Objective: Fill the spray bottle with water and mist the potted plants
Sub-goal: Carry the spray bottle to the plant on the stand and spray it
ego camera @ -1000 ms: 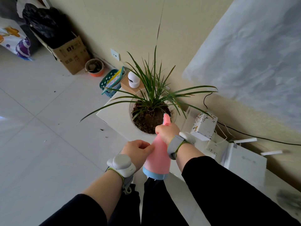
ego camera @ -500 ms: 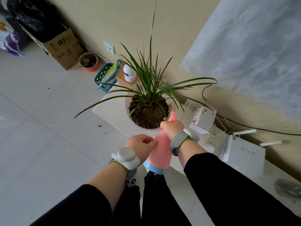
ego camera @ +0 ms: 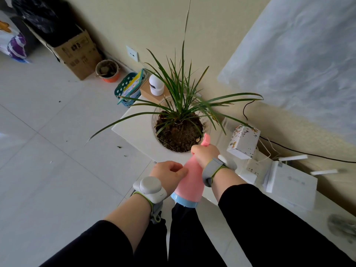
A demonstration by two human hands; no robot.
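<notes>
A pink spray bottle (ego camera: 189,180) with a light blue base is held in front of me, its nozzle pointing at the dark soil of a potted plant (ego camera: 180,120) with long thin green leaves. My right hand (ego camera: 205,154) is wrapped around the bottle's neck and spray head. My left hand (ego camera: 167,173) is curled against the bottle's left side, fingers touching its body. The clear round pot stands on a low white table (ego camera: 133,132) against the beige wall.
A patterned white box (ego camera: 242,141), a white router (ego camera: 290,185) and cables lie to the right on the table. A small white device (ego camera: 156,84), a teal basket (ego camera: 127,89), an orange pot (ego camera: 107,71) and a cardboard box (ego camera: 77,53) line the wall to the left. Tiled floor spreads left.
The bottle and both hands have shifted slightly right and up, so the nozzle sits nearer the pot's right rim. Both hands keep their hold.
</notes>
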